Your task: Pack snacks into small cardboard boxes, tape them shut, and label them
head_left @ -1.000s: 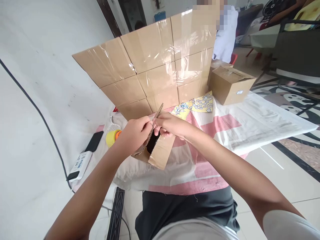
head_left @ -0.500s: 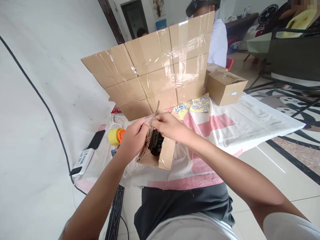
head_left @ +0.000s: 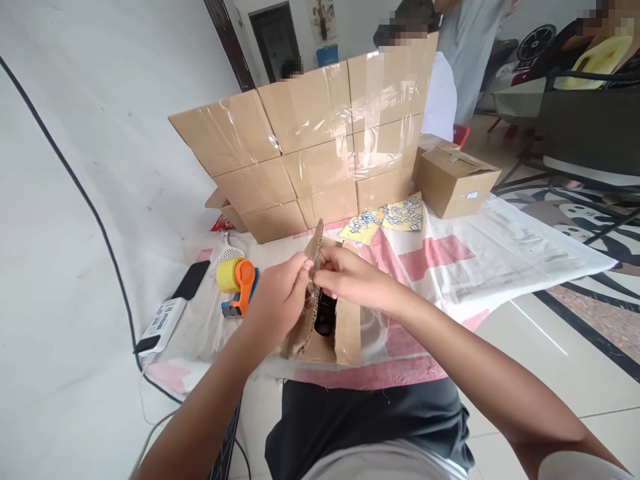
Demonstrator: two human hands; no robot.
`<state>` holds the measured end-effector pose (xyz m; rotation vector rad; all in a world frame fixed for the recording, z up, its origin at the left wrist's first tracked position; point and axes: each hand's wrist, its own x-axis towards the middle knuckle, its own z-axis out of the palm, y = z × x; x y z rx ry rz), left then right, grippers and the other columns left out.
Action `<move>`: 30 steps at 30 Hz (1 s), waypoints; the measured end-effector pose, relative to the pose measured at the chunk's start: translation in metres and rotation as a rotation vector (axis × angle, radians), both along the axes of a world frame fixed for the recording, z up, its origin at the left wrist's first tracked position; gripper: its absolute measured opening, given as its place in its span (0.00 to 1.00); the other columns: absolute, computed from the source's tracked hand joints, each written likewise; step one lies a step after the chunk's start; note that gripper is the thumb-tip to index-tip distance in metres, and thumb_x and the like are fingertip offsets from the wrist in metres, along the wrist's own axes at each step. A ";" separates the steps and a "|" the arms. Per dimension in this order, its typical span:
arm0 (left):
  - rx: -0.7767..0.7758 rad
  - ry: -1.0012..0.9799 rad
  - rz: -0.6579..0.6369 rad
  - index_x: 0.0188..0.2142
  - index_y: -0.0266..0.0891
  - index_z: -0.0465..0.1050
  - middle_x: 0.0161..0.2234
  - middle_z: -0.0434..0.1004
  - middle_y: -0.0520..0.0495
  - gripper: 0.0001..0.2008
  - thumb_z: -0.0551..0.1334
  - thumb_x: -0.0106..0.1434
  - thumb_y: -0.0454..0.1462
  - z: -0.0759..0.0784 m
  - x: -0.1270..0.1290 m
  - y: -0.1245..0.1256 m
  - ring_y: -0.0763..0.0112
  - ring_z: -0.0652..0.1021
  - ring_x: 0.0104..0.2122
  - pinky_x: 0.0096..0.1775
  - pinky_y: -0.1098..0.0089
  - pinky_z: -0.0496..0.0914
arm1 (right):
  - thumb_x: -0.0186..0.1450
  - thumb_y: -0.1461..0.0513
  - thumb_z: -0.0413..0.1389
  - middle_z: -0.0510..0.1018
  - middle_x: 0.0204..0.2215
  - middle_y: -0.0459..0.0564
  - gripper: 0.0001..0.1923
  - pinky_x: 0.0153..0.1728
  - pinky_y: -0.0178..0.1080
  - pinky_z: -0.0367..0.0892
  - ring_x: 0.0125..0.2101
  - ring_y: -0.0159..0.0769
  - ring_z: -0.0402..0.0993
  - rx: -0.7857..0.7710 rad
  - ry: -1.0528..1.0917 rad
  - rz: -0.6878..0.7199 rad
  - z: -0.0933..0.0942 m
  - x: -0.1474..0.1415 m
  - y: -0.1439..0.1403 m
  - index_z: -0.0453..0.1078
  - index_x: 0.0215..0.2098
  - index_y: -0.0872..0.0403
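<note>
A small cardboard box [head_left: 349, 333] stands on the cloth-covered table in front of me, its top flaps apart. Inside lies a shiny black object [head_left: 326, 315] whose kind I cannot make out. My left hand [head_left: 286, 288] pinches the raised left flap [head_left: 311, 313] from its outer side, thumb on top. Close against it, my right hand [head_left: 347, 273] has its fingers curled onto the same flap's edge from the inner side. Its fingertips are partly hidden behind the cardboard.
A tape dispenser [head_left: 244, 283] with yellow tape lies left of the box, beside a white slotted utensil [head_left: 229, 253] and a white power strip [head_left: 167, 320]. Behind rises a taped cardboard panel [head_left: 320, 167]. Yellow patterned paper [head_left: 403, 215] and a closed carton [head_left: 455, 183] lie right.
The box and both hands sit slightly lower and further right in view. The flap stands more upright between my hands. Another person appears standing in the background.
</note>
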<state>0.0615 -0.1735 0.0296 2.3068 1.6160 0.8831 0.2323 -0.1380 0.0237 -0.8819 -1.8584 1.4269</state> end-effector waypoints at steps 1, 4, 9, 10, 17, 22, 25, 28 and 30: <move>0.014 0.022 0.002 0.27 0.43 0.49 0.20 0.54 0.57 0.16 0.48 0.74 0.39 -0.001 0.001 -0.004 0.73 0.59 0.21 0.27 0.67 0.53 | 0.64 0.59 0.56 0.67 0.24 0.41 0.08 0.26 0.35 0.55 0.26 0.30 0.63 0.048 -0.016 -0.019 -0.001 0.001 -0.004 0.61 0.30 0.52; 0.021 0.043 0.001 0.27 0.43 0.49 0.20 0.54 0.57 0.16 0.48 0.74 0.38 -0.005 0.002 -0.017 0.73 0.59 0.20 0.26 0.67 0.53 | 0.65 0.60 0.55 0.66 0.23 0.41 0.10 0.26 0.36 0.52 0.25 0.29 0.61 0.202 -0.146 -0.108 -0.001 0.003 -0.020 0.59 0.28 0.52; 0.016 -0.020 0.001 0.28 0.44 0.51 0.19 0.55 0.58 0.15 0.49 0.74 0.37 -0.010 0.002 -0.027 0.74 0.59 0.18 0.24 0.68 0.54 | 0.67 0.62 0.51 0.61 0.19 0.40 0.15 0.24 0.38 0.48 0.21 0.29 0.56 0.297 -0.317 -0.157 0.001 0.006 -0.037 0.52 0.24 0.50; 0.012 -0.038 0.011 0.28 0.44 0.52 0.19 0.55 0.58 0.15 0.49 0.74 0.37 -0.012 0.001 -0.028 0.74 0.59 0.18 0.24 0.68 0.53 | 0.67 0.62 0.51 0.61 0.19 0.40 0.15 0.24 0.38 0.47 0.21 0.29 0.55 0.295 -0.331 -0.151 0.001 0.006 -0.037 0.52 0.25 0.50; -0.080 -0.247 0.090 0.27 0.43 0.52 0.19 0.58 0.56 0.17 0.48 0.75 0.40 -0.029 -0.007 -0.028 0.74 0.62 0.20 0.24 0.69 0.56 | 0.66 0.65 0.50 0.61 0.21 0.40 0.14 0.25 0.39 0.47 0.22 0.30 0.55 0.254 -0.310 -0.094 0.001 0.003 -0.031 0.49 0.27 0.49; -0.184 -0.347 0.070 0.27 0.43 0.53 0.19 0.57 0.56 0.18 0.49 0.75 0.43 -0.030 -0.014 -0.021 0.73 0.61 0.20 0.24 0.69 0.56 | 0.67 0.65 0.50 0.62 0.21 0.40 0.14 0.25 0.38 0.49 0.22 0.30 0.57 0.257 -0.328 -0.067 0.006 0.000 -0.024 0.50 0.27 0.50; -0.222 -0.359 0.050 0.28 0.43 0.54 0.20 0.58 0.56 0.18 0.48 0.75 0.43 -0.025 -0.019 -0.016 0.73 0.62 0.21 0.24 0.69 0.56 | 0.70 0.61 0.50 0.64 0.21 0.41 0.15 0.24 0.38 0.50 0.22 0.30 0.60 0.204 -0.389 -0.023 0.015 -0.004 -0.018 0.53 0.26 0.50; -0.245 -0.389 -0.078 0.30 0.43 0.58 0.22 0.61 0.55 0.15 0.50 0.73 0.46 -0.021 -0.028 -0.015 0.72 0.63 0.22 0.25 0.69 0.59 | 0.70 0.59 0.50 0.68 0.22 0.45 0.16 0.22 0.38 0.50 0.23 0.31 0.62 0.126 -0.452 0.039 0.024 -0.007 -0.010 0.56 0.24 0.51; -0.253 -0.322 -0.085 0.30 0.44 0.59 0.23 0.61 0.55 0.14 0.58 0.67 0.47 -0.019 -0.033 -0.016 0.73 0.63 0.21 0.24 0.69 0.59 | 0.68 0.60 0.51 0.69 0.23 0.45 0.15 0.21 0.38 0.49 0.23 0.31 0.62 0.095 -0.482 0.062 0.028 -0.008 -0.003 0.58 0.23 0.52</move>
